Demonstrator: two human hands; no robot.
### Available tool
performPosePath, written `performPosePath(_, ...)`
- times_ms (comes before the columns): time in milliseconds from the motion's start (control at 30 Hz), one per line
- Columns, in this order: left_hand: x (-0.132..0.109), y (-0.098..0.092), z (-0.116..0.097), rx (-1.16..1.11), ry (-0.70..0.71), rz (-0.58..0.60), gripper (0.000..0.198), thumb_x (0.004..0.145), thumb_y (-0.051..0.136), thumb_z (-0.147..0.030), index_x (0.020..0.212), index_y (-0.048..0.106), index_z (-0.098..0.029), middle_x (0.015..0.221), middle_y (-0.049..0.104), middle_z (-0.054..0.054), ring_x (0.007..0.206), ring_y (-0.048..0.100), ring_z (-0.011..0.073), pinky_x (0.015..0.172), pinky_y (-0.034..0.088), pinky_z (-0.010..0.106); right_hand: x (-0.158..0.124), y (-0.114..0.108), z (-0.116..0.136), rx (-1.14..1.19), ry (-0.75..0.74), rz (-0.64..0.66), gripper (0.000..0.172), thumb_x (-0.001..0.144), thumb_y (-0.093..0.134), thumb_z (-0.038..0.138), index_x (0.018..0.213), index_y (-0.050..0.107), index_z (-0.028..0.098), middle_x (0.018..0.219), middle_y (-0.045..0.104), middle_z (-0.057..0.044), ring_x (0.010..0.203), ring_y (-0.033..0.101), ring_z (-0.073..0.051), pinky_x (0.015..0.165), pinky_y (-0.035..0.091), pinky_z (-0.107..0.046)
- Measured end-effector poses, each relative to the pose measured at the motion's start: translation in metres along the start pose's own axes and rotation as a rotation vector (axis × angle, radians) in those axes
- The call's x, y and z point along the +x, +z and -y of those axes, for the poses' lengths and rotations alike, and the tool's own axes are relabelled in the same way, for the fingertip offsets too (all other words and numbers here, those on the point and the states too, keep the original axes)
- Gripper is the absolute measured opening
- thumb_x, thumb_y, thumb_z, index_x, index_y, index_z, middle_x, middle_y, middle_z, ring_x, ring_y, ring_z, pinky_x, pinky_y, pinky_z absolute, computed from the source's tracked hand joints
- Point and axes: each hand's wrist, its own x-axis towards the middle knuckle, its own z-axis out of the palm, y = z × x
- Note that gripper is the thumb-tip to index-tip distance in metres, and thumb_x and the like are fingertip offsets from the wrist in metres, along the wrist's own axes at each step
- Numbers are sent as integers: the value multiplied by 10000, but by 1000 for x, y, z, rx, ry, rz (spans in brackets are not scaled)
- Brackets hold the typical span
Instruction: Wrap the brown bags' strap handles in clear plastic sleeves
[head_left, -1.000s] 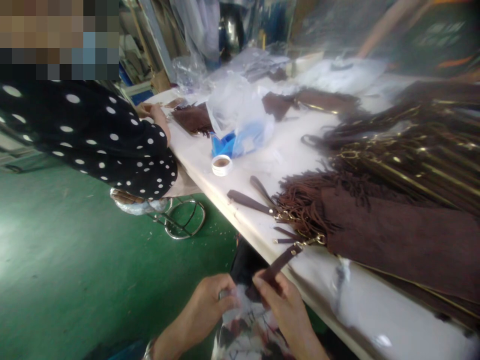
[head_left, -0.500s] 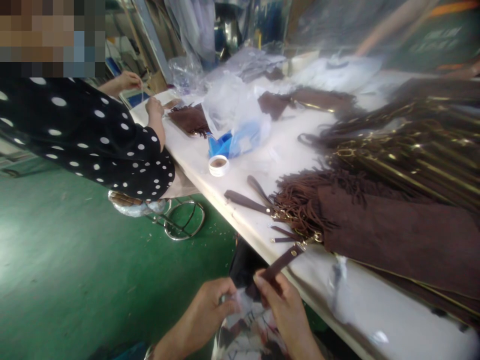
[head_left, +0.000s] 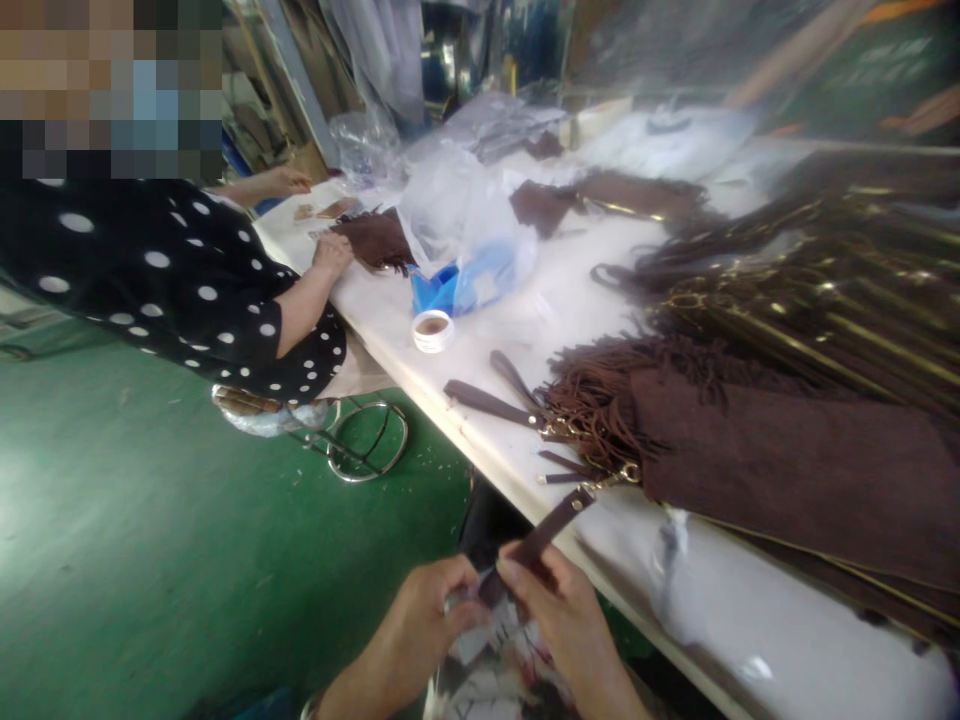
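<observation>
My right hand (head_left: 559, 610) pinches a dark brown leather wrist strap (head_left: 553, 522) between thumb and fingers near the table edge. The strap runs up to a gold clasp (head_left: 621, 475) at a brown fringed suede bag (head_left: 780, 470) lying on the table. My left hand (head_left: 427, 620) is closed in a pinch at the strap's lower end, just left of my right hand. What sits between its fingertips is too blurred to name. Other brown straps (head_left: 491, 402) with gold fittings lie beside the fringe.
A white round tub (head_left: 433, 332) of brown matter stands near the edge, by a blue object (head_left: 435, 288) and clear plastic bags (head_left: 450, 200). More brown bags with gold zips (head_left: 825, 290) pile at right. A co-worker in a dotted top (head_left: 202, 290) sits left, near a stool (head_left: 367, 440).
My left fingers have closed in on the strap's lower end, while my right hand keeps its hold on the strap. The co-worker's near hand has shifted right onto a brown piece.
</observation>
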Motion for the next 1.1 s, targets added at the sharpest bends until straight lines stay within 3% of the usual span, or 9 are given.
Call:
performPosePath(167, 2, 10, 11, -268, -49, -2, 155, 860, 611, -274, 794, 663, -144, 727, 646, 0, 706, 554, 160, 639, 376, 237, 4, -5, -3, -45, -3, -70, 414, 729, 717, 498, 927, 670, 138, 633, 552, 26, 574, 432, -122, 527, 326, -229)
performPosePath(300, 1, 12, 18, -336, -55, -18, 193, 857, 641, -299, 768, 681, -132, 719, 661, 18, 708, 565, 167, 666, 399, 245, 2, -5, -4, -90, -24, -113, 424, 740, 701, 522, 932, 678, 145, 634, 550, 24, 587, 445, -136, 538, 346, -239)
performPosePath(733, -2, 7, 19, -231, -6, -41, 172, 858, 637, -284, 745, 641, -155, 700, 630, -4, 686, 553, 152, 649, 381, 231, 1, -5, -10, -146, -61, -157, 410, 767, 688, 522, 966, 685, 164, 754, 668, -25, 688, 551, -187, 624, 424, -272)
performPosePath(1100, -4, 4, 21, -154, 16, -75, 196, 830, 671, -324, 745, 618, -156, 707, 636, 2, 687, 564, 166, 640, 397, 237, -2, -3, -8, -39, -63, -157, 414, 722, 735, 522, 936, 699, 169, 781, 686, -32, 711, 588, -191, 629, 459, -259)
